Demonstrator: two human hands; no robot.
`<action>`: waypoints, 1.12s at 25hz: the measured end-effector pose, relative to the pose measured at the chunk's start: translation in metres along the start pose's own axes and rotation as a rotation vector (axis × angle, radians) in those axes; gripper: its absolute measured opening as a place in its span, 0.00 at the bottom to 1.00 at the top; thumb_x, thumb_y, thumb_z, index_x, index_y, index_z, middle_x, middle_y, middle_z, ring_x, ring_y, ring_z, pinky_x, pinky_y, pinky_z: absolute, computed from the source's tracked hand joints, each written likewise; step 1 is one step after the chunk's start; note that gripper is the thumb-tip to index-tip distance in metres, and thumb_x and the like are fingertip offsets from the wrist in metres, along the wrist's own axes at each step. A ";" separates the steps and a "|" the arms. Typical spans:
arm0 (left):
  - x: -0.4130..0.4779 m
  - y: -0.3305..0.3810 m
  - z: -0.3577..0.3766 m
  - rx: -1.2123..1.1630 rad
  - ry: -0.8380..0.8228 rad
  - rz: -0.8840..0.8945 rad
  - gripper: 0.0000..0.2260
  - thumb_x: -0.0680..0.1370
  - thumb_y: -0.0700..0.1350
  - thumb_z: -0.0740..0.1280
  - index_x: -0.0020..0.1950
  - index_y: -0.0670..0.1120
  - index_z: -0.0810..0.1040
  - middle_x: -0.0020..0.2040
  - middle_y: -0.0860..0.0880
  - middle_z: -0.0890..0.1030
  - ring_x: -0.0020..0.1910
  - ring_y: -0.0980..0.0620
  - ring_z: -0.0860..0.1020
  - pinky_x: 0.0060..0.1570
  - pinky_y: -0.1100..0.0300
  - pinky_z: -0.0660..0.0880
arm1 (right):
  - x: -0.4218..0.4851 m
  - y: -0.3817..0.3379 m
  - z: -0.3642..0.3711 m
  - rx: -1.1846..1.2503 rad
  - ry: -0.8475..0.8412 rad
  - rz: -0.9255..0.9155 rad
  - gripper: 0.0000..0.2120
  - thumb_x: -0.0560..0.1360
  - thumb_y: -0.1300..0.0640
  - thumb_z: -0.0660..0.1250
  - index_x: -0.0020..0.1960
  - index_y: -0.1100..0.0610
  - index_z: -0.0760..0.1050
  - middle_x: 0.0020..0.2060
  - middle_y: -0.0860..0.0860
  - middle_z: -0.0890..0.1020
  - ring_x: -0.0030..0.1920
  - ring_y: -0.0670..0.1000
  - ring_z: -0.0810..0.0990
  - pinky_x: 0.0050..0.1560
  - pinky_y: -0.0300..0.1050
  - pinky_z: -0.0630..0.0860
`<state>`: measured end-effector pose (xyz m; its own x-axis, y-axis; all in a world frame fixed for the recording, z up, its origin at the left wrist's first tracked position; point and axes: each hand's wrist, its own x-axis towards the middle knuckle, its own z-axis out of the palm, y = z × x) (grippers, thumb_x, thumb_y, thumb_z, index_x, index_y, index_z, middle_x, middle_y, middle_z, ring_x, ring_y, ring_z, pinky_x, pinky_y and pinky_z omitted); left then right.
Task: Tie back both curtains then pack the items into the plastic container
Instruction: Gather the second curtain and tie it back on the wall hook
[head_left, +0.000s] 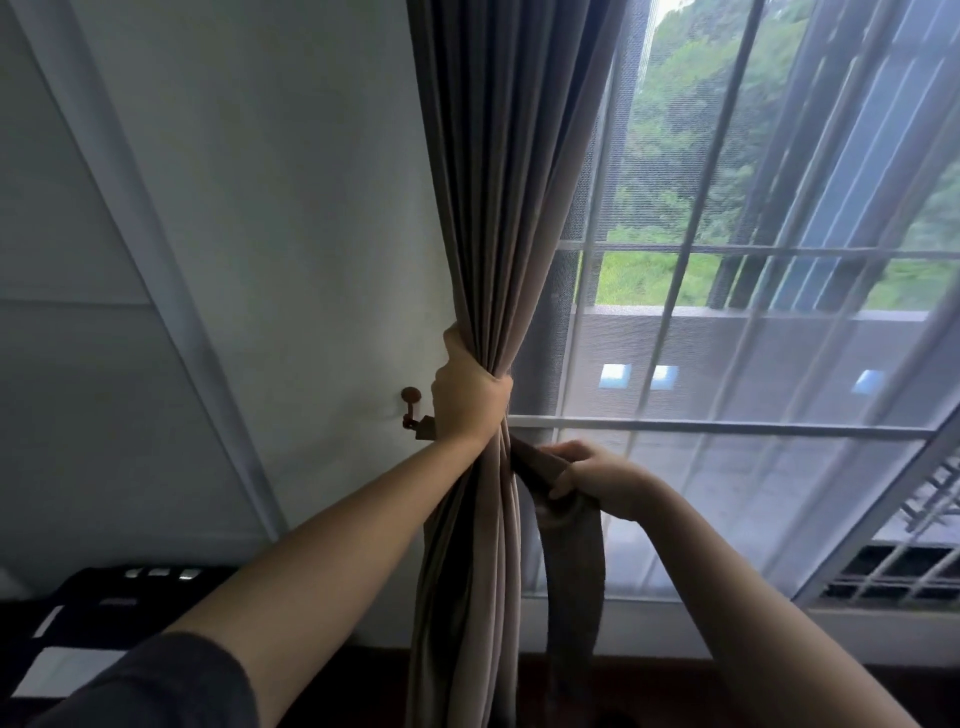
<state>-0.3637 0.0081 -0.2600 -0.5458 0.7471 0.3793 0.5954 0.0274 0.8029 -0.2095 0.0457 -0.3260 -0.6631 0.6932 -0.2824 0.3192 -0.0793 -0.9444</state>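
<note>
Curtain (498, 208) folds, taupe and heavy, are being squeezed into a tight bundle by the left hand (467, 400), whose fingers are wrapping round them. Just below and to the right, the right hand (592, 475) is pinching the matching tieback band (571, 561), whose loop is hanging beside the bundle. A brown wall hook (410, 408) is sitting just left of the left hand, and a sheer curtain (779, 467) is covering the window behind.
</note>
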 end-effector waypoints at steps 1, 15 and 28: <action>0.001 0.000 -0.002 0.005 -0.001 -0.009 0.24 0.75 0.46 0.68 0.67 0.42 0.64 0.46 0.42 0.82 0.45 0.42 0.81 0.38 0.60 0.69 | -0.002 -0.001 -0.005 -0.051 0.009 0.025 0.21 0.59 0.70 0.63 0.48 0.54 0.81 0.35 0.52 0.82 0.35 0.48 0.80 0.33 0.38 0.77; 0.012 0.000 -0.001 0.010 -0.037 -0.143 0.21 0.74 0.49 0.67 0.63 0.44 0.65 0.46 0.43 0.80 0.42 0.42 0.78 0.39 0.55 0.69 | 0.010 0.004 0.131 0.278 0.420 -0.098 0.31 0.59 0.70 0.62 0.60 0.52 0.73 0.44 0.53 0.83 0.44 0.54 0.83 0.45 0.56 0.82; 0.030 -0.001 0.000 -0.050 -0.153 -0.274 0.21 0.71 0.43 0.71 0.62 0.46 0.70 0.54 0.44 0.80 0.49 0.43 0.80 0.54 0.51 0.78 | 0.046 0.004 0.161 0.174 0.908 -0.143 0.13 0.72 0.53 0.69 0.55 0.56 0.76 0.59 0.54 0.66 0.57 0.53 0.73 0.64 0.48 0.70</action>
<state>-0.3810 0.0303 -0.2495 -0.5844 0.8080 0.0751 0.4070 0.2118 0.8885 -0.3483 -0.0382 -0.3696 0.1185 0.9929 0.0094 0.1210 -0.0051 -0.9926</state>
